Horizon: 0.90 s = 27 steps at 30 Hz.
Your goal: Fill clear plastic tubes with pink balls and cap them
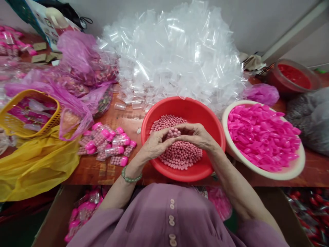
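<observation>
Both of my hands meet over a red basin (217,157) that holds many small pink beads (181,156). Between my fingers is a small cluster of pink beads (174,132); any container around them is hard to make out. My left hand (160,142) closes on the cluster from the left, a green bead bracelet at its wrist. From the right, my right hand (196,136) bends its fingers round the same cluster, fingertips close to those of my left hand. Filled clear tubes with bright pink caps (106,142) lie left of the basin.
Behind the basin rises a big heap of clear empty tubes (174,51). A cream bowl (295,171) of bright pink caps stands right. At left are a yellow basket (55,120), a yellow bag (38,161) and purple bags (77,51). A box of filled tubes sits below.
</observation>
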{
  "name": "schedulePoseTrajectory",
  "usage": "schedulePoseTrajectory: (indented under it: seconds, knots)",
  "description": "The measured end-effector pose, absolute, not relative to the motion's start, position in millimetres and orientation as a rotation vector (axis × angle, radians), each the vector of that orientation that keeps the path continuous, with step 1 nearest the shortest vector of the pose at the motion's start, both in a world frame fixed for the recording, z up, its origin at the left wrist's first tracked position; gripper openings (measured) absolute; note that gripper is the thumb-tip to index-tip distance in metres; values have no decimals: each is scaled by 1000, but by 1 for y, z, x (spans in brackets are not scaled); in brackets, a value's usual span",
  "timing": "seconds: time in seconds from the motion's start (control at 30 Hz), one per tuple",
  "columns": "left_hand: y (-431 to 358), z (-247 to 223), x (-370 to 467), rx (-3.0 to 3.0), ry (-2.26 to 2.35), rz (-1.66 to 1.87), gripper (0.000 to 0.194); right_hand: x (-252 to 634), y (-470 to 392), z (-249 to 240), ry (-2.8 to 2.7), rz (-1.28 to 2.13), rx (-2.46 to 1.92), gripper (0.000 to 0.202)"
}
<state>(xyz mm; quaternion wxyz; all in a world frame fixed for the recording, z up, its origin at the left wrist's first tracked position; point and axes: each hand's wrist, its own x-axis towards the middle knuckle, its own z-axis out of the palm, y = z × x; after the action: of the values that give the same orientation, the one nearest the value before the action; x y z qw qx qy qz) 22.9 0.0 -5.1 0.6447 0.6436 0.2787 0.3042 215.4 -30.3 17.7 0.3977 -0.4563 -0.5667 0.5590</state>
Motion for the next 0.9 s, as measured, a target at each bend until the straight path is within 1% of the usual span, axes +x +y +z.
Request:
schedulePoseTrajectory:
  seconds: [0.1, 0.2, 0.27, 0.4, 0.6, 0.73, 0.83, 0.9]
  knots:
    - [-2, -5, 23, 1489, 653, 669, 38, 218, -33, 15, -1465, 1338, -1172, 43]
    - [-2, -2, 21, 1530, 661, 616, 32, 220, -32, 15, -1559, 1288, -1177, 48]
    - [0, -2, 20, 1575, 676, 575, 29, 219, -31, 16, -1619, 1252, -1163, 45]
    - [4, -4, 20, 1554, 678, 547, 30, 215, -30, 18, -1577, 1206, -1159, 28]
    - [7, -8, 24, 1435, 662, 567, 32, 216, -30, 14, -1454, 1154, -1188, 35]
    - [7, -9, 24, 1446, 642, 590, 31, 214, -28, 12, -1547, 1110, -1154, 41]
    - [7, -8, 24, 1462, 612, 579, 27, 211, -27, 14, -1652, 1051, -1165, 29]
    - [6, -7, 24, 1470, 609, 556, 25, 209, -28, 14, -1637, 1024, -1176, 25]
